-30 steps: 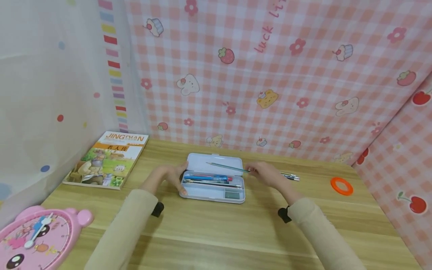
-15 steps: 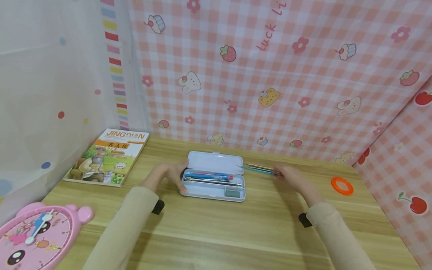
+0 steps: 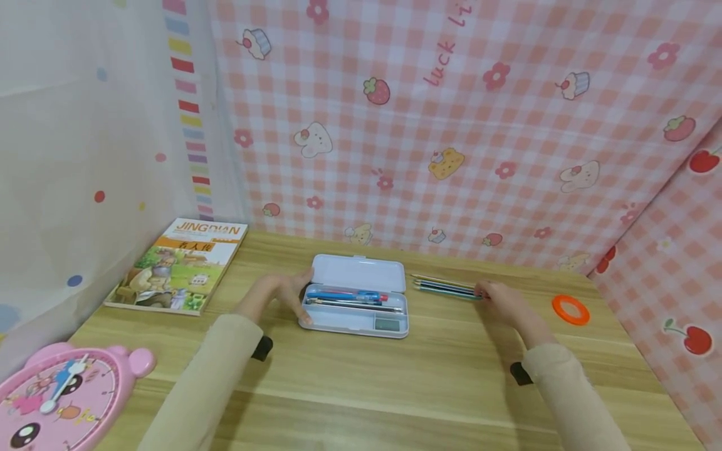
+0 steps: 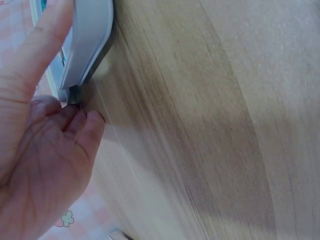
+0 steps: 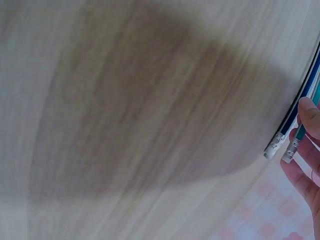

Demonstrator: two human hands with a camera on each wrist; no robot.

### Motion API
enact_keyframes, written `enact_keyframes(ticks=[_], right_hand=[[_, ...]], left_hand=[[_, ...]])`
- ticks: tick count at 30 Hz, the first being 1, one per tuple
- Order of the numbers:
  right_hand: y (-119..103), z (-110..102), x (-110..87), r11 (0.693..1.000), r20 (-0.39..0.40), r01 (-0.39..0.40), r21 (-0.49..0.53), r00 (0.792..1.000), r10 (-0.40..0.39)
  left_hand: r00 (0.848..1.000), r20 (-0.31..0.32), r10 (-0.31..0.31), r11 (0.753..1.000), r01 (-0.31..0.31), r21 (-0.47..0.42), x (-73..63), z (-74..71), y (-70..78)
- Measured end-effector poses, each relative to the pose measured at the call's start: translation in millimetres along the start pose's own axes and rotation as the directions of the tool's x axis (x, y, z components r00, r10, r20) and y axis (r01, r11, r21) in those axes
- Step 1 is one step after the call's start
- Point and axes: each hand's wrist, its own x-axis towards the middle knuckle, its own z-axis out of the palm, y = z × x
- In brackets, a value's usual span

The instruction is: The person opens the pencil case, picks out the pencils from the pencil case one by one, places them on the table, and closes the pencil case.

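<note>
Wooden table, pencils crosswise, tips leftward

Book reads JINGDIAN and 名人传, pink cloth reads "luck li", cut off at top; clock numerals too small.

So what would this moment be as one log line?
left hand: grips case | case: open, pens inside | right hand: pinches teal pencil near eraser end | other pencils: beside it

Smooth, seemingly plastic case; wood-grained table.
</note>
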Motion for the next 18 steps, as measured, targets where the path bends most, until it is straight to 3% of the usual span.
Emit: enact_keyframes(ticks=[7, 18], right_hand=[[2, 1, -0.7, 0.999, -0.011, -0.043, -0.033, 0.999, 0.043], [9, 12, -1.9, 0.997, -0.121, -0.033, -0.076, 0.992, 0.024]], left_hand=[[1.0, -0.002, 0.009, 1.0, -0.009, -0.002, 0.6, -0.4, -2.2], [1.0, -0.003, 0.0, 1.0, 0.0, -0.008, -2.5, -0.5, 0.3]])
